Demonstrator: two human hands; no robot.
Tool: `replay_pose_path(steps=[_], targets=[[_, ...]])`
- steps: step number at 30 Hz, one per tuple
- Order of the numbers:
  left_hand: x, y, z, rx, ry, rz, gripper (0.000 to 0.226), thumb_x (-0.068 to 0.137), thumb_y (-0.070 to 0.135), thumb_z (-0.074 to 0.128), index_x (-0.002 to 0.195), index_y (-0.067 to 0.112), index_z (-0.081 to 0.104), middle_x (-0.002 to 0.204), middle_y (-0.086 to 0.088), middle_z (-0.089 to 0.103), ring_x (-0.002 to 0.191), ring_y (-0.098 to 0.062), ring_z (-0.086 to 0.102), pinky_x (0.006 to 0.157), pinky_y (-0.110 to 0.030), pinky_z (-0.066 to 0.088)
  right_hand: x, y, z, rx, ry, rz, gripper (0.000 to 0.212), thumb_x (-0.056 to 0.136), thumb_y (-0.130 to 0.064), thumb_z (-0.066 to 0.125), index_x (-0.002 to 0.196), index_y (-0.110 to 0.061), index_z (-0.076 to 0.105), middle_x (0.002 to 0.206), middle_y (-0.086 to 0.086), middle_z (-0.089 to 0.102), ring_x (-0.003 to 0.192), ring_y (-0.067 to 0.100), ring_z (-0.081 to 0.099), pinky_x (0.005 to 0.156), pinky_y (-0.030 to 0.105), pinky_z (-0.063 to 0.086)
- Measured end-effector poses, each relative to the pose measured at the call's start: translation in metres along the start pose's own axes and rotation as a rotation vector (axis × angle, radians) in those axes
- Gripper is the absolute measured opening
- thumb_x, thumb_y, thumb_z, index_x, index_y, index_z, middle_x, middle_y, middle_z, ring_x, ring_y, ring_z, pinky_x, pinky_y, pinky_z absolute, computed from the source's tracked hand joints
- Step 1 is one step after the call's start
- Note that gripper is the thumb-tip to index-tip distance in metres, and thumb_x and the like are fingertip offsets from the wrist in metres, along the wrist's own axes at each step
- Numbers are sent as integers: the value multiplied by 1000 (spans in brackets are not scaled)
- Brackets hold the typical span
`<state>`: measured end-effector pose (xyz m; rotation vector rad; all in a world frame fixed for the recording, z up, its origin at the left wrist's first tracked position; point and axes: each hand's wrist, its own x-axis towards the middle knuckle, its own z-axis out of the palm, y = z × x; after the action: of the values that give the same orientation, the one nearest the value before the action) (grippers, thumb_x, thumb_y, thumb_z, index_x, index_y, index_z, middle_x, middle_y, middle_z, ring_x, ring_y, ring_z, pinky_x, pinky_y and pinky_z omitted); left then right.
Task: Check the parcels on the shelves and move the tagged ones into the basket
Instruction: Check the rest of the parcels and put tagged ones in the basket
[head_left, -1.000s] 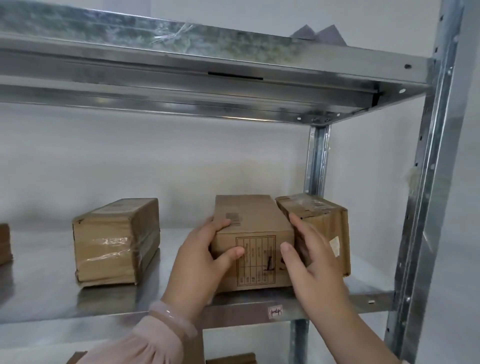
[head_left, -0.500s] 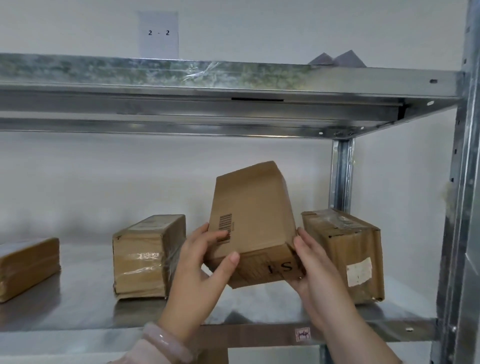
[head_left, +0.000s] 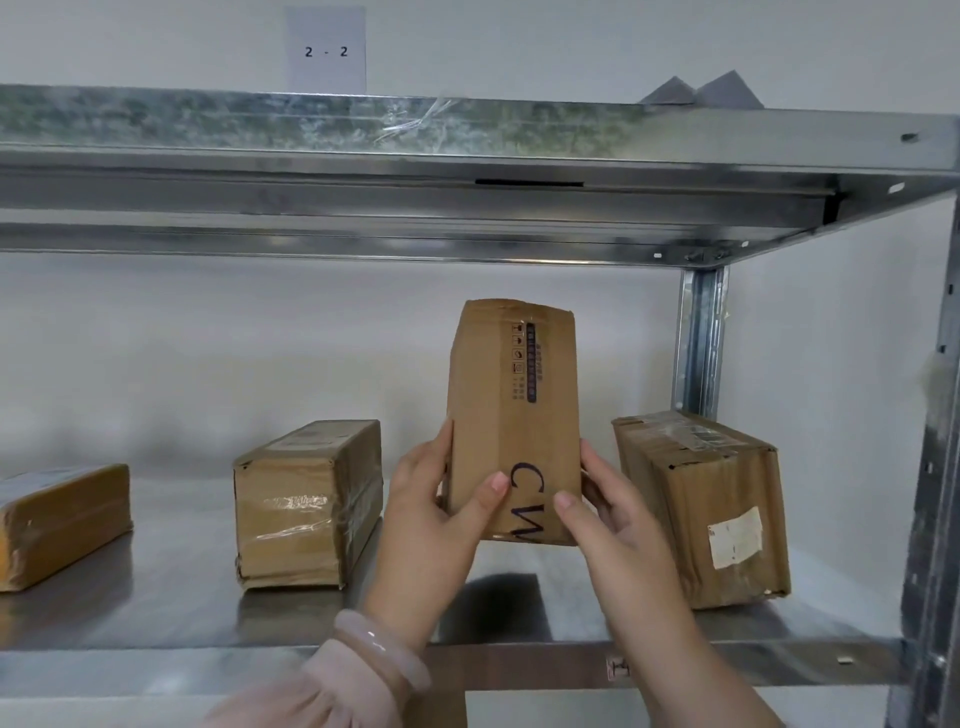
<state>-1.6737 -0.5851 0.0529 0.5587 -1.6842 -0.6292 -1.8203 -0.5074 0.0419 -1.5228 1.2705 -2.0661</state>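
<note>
two hands hold one parcel up in front of the shelving. nearest the camera, a pale pink sleeve (head_left: 311, 696) and a pale bangle (head_left: 382, 652) sit at the left wrist. the left hand (head_left: 431, 514) grips the lower left edge of the held parcel (head_left: 514, 415), thumb across its front face and fingers wrapped behind. the right hand (head_left: 613, 525) grips the lower right edge the same way, thumb on the front beside large dark printed letters. the held parcel is a brown cardboard box standing on end, lifted clear of the metal shelf (head_left: 156, 608), with a dark printed strip near its top. a small sticker (head_left: 617, 666) sits on the shelf's front lip, below the hands.

three more brown parcels rest on the shelf. a taped parcel (head_left: 306, 504) lies just left of the left hand and a flat parcel (head_left: 62, 519) lies at the far left edge of view. a right parcel (head_left: 701, 509) beside the right hand bears a white label (head_left: 735, 543) on its near end. behind it rises a metal post (head_left: 698, 343). above, the upper shelf (head_left: 467, 135) spans the view, with a grey object (head_left: 701, 93) peeking over its edge. on the wall behind, a paper sheet (head_left: 327, 52) reads "2 - 2".
</note>
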Motion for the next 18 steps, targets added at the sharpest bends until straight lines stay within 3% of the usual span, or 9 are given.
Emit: replay_pose_path(steps=[2,4,7,10,13,15,17,18], targets=[[1,-3,-2,116,94,45,67,83,47,66,145,36,41,124,15,49,113,0,50,86,-18,51,-1,-1,2,19,-33,9,46,92,-22,61,120,-57,51,130,-28,51,108,-20,50,70,1,43],[1,-4,-4,161,115,66,71,85,45,67,148,34,36,129,10,52,116,-11,52,96,-36,51,-4,0,6,39,-72,-5,49,92,-25,60,129,-54,48,136,-28,48,110,-23,47,77,0,43],[0,-2,-4,162,19,43,105,67,65,71,152,44,14,138,12,45,128,-11,45,105,-40,45,-9,2,14,-40,-144,-82,52,84,-47,56,133,-58,43,143,-34,37,130,-14,34,109,25,36],[0,-3,-1,126,-24,-63,120,54,68,75,151,49,6,141,10,37,131,-10,40,109,-41,41,-9,2,20,-140,-210,-139,46,89,-56,48,134,-62,38,143,-41,30,135,-15,23,113,30,27],[3,-14,-3,-162,2,-185,99,58,48,80,143,51,29,141,11,47,124,-6,52,102,-36,49,-7,3,15,-177,-178,-186,42,93,-43,48,131,-60,45,142,-37,38,134,-14,27,107,11,29],[4,-19,-8,-325,3,-286,75,59,50,77,123,64,41,133,10,57,114,-6,62,92,-28,53,-1,4,5,-231,-46,-223,42,97,-31,52,129,-57,49,142,-32,39,132,-15,30,91,-4,31],[5,-24,-12,-432,-41,-388,62,56,56,75,110,69,48,120,9,67,101,-7,69,86,-30,53,7,6,-5,-251,25,-169,50,95,-27,55,127,-64,44,141,-35,34,129,-14,31,81,-6,34],[5,-28,-13,-459,-54,-424,58,56,57,74,108,68,51,115,11,70,97,-7,71,84,-32,54,11,6,-9,-213,1,-88,52,94,-30,57,125,-69,40,141,-36,34,128,-10,35,80,-1,41]])
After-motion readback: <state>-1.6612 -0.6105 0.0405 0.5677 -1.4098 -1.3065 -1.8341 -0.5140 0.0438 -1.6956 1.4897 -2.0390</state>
